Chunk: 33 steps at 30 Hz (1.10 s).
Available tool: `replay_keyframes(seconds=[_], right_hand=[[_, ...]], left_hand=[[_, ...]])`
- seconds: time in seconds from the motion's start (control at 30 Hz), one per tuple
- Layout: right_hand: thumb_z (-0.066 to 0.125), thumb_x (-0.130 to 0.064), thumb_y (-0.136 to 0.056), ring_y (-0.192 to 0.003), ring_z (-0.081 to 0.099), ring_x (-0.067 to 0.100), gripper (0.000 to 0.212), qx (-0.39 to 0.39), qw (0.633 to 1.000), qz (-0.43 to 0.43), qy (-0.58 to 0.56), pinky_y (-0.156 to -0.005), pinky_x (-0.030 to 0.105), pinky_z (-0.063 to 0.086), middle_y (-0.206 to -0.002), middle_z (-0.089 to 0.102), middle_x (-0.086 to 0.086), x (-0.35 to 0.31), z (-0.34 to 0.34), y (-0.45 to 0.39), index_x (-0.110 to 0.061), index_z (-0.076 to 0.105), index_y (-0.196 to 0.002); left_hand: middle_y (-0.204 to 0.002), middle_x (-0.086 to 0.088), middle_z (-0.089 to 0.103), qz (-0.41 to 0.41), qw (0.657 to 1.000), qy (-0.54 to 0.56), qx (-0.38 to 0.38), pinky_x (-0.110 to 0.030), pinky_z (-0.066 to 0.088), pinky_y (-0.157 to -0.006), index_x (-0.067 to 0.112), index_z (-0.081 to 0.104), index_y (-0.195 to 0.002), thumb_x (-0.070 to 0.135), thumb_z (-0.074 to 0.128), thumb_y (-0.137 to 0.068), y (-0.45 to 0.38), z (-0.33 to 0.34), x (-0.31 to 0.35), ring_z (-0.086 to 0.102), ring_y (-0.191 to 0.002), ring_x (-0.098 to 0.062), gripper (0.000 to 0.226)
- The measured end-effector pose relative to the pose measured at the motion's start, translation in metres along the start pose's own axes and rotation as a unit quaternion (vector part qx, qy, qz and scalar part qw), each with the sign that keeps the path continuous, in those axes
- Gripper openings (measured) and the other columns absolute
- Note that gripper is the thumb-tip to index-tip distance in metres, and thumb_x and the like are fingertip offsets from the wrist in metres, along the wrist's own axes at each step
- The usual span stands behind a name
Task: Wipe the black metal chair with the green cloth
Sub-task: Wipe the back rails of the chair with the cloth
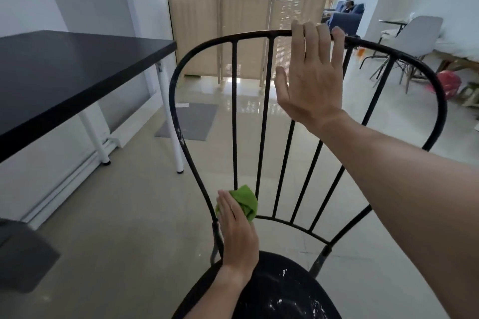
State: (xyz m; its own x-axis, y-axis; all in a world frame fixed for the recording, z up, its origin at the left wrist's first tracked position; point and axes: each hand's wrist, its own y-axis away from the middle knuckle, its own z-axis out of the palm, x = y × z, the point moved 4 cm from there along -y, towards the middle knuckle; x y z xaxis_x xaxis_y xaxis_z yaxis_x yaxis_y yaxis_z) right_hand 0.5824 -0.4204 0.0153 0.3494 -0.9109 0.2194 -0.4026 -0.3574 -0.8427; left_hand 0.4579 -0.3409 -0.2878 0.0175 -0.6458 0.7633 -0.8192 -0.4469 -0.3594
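The black metal chair (pixel 261 122) was set at frame centre on a glossy tiled floor (pixel 129 215). Its top rail was gripped by the right hand (pixel 311 77); the green cloth (pixel 246 202) was pressed by the left hand (pixel 237 230) against the lower left backrest. A black table (pixel 64 72) filled the upper left.

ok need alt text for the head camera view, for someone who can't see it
A person's left hand presses a bunched green cloth against the lower left of a black metal chair back, while the right hand grips the top rail. A black table stands to the left on a pale tiled floor.
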Motion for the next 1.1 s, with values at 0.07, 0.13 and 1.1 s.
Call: replay_keyframes(seconds=[0.07, 0.13, 1.1], right_hand=[[0.034, -0.041, -0.095, -0.139, 0.032, 0.040, 0.068, 0.000, 1.000, 0.003, -0.002, -0.120, 0.055, 0.011, -0.148, 0.038, 0.023, 0.000, -0.001, 0.000, 0.000, 0.028, -0.149], [0.034, -0.041, -0.097, -0.138, 0.034, 0.041, 0.067, 0.003, 1.000, 0.002, -0.005, -0.120, 0.054, 0.012, -0.147, 0.040, 0.023, 0.000, -0.003, 0.000, 0.000, 0.029, -0.149], [0.030, -0.037, -0.097, -0.139, 0.031, 0.041, 0.068, -0.031, 0.999, -0.024, 0.014, -0.120, 0.055, 0.011, -0.149, 0.035, 0.025, 0.001, -0.003, 0.003, 0.002, 0.018, -0.152]], left_hand=[[-0.162, 0.000, -0.024, -0.014, 0.997, 0.074, 0.014, -0.045, 0.001, -0.125, 0.021, -0.031, -0.145, 0.007, 0.028, -0.104, -0.014, -0.013, 0.024, -0.022, -0.149, -0.009, 0.074], [-0.164, -0.004, -0.020, 0.043, 0.991, 0.093, 0.090, -0.046, -0.003, -0.125, 0.018, -0.024, -0.150, 0.010, 0.027, -0.103, -0.040, -0.034, 0.056, -0.020, -0.150, -0.011, 0.069], [-0.163, -0.022, 0.008, 0.298, 0.925, -0.167, 0.166, -0.057, 0.008, -0.122, -0.003, 0.012, -0.154, -0.002, 0.030, -0.088, -0.179, -0.201, 0.101, 0.001, -0.152, -0.037, 0.068]])
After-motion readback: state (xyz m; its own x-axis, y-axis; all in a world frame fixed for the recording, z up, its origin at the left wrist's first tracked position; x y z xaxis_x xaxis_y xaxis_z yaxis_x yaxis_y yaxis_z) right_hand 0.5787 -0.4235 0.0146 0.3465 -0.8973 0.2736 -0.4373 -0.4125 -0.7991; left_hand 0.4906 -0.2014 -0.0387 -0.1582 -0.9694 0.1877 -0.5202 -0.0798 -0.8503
